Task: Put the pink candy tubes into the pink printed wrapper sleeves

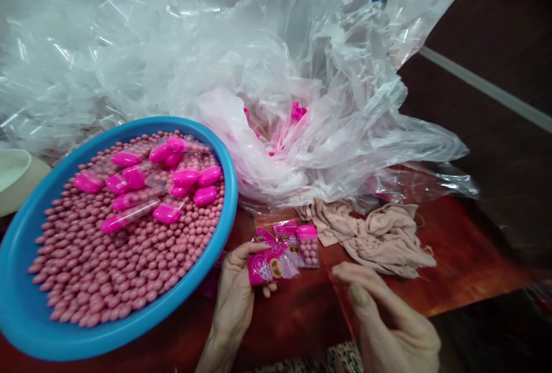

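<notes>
Between its thumb and fingers, my left hand (235, 287) grips a pink printed packet (265, 266) with a clear end, held above the dark red table. Just behind it lie another pink printed packet (285, 233) and a small clear box with a pink lid (307, 245), filled with pink balls. To the right, my right hand (383, 315) is raised and slightly blurred, its fingers together and bent toward the thumb. Whether anything is pinched there is hidden. It is nearest to a crumpled beige cloth (371, 235) and does not touch the packet.
A large blue basin (233, 189) on the left holds many pink balls and several clear tubes (133, 215) with pink caps. Crumpled clear plastic bags (336, 91) with pink pieces inside cover the back. A pale bowl (17, 177) stands at the left edge.
</notes>
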Available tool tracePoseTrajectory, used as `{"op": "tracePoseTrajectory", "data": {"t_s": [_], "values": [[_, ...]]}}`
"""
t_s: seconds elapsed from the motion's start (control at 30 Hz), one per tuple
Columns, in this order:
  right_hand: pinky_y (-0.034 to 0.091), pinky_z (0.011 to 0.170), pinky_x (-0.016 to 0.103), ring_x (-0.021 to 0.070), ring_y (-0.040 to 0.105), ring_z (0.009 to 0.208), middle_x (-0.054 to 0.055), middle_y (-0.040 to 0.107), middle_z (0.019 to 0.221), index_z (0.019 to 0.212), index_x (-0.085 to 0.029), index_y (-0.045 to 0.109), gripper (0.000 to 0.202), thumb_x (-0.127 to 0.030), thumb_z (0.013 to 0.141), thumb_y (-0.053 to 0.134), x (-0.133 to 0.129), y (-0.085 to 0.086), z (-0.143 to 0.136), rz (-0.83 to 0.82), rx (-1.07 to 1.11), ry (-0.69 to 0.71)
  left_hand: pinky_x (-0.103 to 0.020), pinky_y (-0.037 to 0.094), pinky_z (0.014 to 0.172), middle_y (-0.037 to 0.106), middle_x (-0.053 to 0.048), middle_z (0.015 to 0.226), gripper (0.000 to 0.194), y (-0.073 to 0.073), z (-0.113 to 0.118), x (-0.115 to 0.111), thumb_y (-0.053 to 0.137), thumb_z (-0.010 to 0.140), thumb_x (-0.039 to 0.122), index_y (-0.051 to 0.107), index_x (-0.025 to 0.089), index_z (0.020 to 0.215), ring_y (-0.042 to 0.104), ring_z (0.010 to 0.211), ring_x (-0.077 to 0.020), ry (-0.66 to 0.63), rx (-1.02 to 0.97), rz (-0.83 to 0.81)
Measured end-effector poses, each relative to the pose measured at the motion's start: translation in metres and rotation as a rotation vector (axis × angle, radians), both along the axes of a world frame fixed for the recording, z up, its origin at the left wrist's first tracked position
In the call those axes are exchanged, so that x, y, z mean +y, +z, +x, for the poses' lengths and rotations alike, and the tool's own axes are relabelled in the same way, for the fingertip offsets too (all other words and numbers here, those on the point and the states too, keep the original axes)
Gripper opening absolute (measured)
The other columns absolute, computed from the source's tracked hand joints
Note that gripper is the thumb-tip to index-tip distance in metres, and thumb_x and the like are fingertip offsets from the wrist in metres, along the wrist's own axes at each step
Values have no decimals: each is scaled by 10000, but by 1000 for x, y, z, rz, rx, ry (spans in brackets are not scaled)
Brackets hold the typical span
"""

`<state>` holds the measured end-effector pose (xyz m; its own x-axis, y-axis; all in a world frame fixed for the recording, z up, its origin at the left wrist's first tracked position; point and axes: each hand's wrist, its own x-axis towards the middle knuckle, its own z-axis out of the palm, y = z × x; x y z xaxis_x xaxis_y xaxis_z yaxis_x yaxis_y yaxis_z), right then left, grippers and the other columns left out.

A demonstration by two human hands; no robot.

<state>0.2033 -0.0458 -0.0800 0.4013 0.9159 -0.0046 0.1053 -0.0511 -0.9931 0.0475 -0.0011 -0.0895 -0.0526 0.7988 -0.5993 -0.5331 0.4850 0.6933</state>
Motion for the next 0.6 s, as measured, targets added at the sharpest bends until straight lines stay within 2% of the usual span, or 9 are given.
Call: {"op": "tracePoseTrajectory", "data": {"t_s": [0.07,0.17,0.37,0.6], "values": [[518,752,140,102,668,819,-59,719,879,851,-346,738,158,-214,772,701,8,2,4,-86,57,-35,-105,378,307,679,27,483,190,1,-1,0,718,531,78,735,202,674,527,314,-59,20,0,-7],[538,710,157,119,684,780,-40,740,869,871,-342,746,183,-231,726,741,22,4,2,-132,110,116,-121,375,281,661,10,435,164,3,1,-1,715,522,78,735,180,649,518,281,-77,4,-9,-14],[529,701,167,114,670,776,-36,739,860,969,-338,719,269,-189,745,720,32,6,-1,-203,216,357,-130,379,263,645,-9,387,146,2,5,-2,706,513,80,736,171,623,527,264,-103,-34,-11,-10],[506,651,140,91,638,714,-37,713,792,952,-303,728,234,-170,761,701,35,10,5,-302,318,437,-133,397,279,634,-19,370,225,-2,4,-3,672,536,40,769,169,693,521,271,-100,-119,3,-7]]}}
